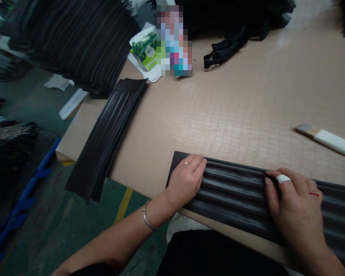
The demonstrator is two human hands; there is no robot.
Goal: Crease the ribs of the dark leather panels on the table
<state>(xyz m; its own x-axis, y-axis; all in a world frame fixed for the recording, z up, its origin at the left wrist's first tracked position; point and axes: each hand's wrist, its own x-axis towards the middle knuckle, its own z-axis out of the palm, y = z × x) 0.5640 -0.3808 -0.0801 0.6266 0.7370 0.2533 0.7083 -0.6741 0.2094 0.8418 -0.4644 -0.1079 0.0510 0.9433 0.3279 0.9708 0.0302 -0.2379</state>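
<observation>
- Strip (232,191): dark, ridged, lying along the near edge of the table (218,115); long axis roughly left to right, directly beneath both hands.
- Left hand (186,178): fingers bent on strip, near its left end.
- Right hand (299,207): fingers curled on strip, farther right — pinching or pressing, cannot tell for either.
- Brush (333,142): beyond strip.
- Packet (145,48): green-white, beyond strip, leftward — no legible writing.

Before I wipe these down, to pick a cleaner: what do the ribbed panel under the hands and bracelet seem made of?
Ribbed panel: probably leather or imitation leather, dark with a soft sheen along its ridges; can't tell which. Bracelet: likely polished, silvery metal, by its glint.
</observation>
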